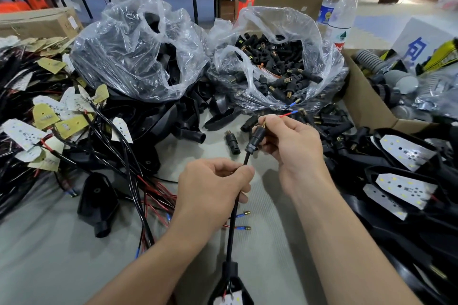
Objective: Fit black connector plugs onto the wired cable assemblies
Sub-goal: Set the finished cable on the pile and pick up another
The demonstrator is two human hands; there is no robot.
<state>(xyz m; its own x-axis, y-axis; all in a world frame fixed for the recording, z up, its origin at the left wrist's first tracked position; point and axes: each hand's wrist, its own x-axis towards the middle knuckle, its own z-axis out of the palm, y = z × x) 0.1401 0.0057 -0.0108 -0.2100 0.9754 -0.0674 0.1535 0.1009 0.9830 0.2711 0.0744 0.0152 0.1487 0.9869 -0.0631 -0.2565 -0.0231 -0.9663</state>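
Slippage is the main worry here. Your left grip [210, 188] is closed round the cable [233, 220], thumb and curled fingers pinching it just below the plug [256, 137]. Your right grip [295, 141] pinches that plug between thumb and fingertips, tilted with its brass end pointing away from you. The plug sits threaded on the cable, held in the air above the tabletop [62, 242], between your two hands. A thin red and blue wire [288, 114] shows beyond your right fingertips, though whether it runs cleanly through the plug cannot be told. If you feed the cable faster than the plug accepts it, that thin wire may buckle or get nipped inside. If your right pinch loosens, the plug is likely to slide back down the cable. The cable runs down to a lamp housing [231, 287] at the near edge, so a hard pull could drag it. The tangle of other wires [138, 181] lies near your left wrist and could snag any slack.
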